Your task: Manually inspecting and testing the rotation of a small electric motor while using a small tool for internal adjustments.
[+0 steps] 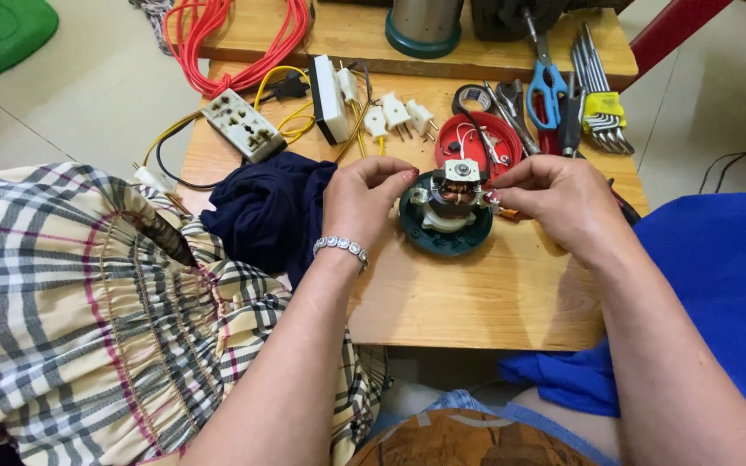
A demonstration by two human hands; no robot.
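Plaid fabric, nearest. Left hand and right hand: fingertips pinching small electric motor on dark green round base, mid-table. Beyond: red cover, white plugs, blue-handled scissors, hex keys at far edge.

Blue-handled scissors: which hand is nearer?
Right. The right hand sits just below the blue-handled scissors; the left hand is farther off, across the small motor.

Motor base dark green; lid red; cable red; wire yellow; plugs white; scissors blue-handled; cloth navy; garment cream plaid; blanket blue.
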